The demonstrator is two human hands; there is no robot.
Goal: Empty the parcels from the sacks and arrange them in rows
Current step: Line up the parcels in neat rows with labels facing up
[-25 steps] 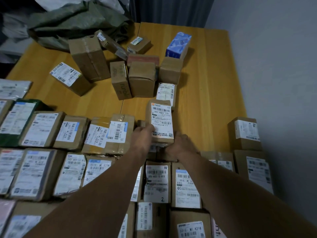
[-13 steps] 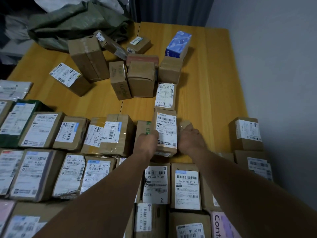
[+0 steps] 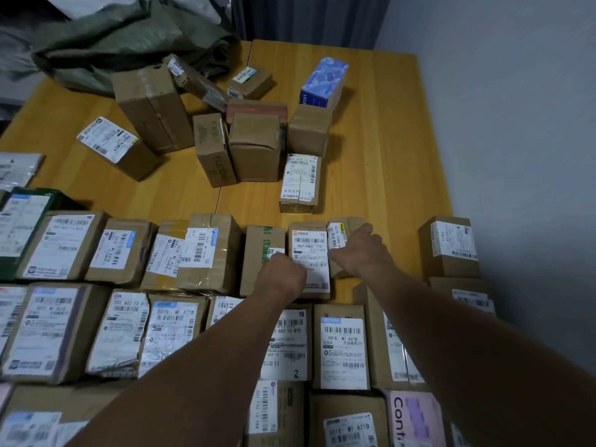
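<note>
Labelled parcel [image 3: 310, 253] flat between left hand [image 3: 283, 274] and right hand [image 3: 361, 253].

Matt cardboard parcels [image 3: 308, 253], paper labels [image 3: 343, 346]; smooth wood table [image 3: 387, 156].

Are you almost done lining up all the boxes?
Not yet. Several rows of parcels already lie label-up near the person. The left hand and right hand are on the parcel at the back row's end. A loose pile still waits by the green sack.
</note>
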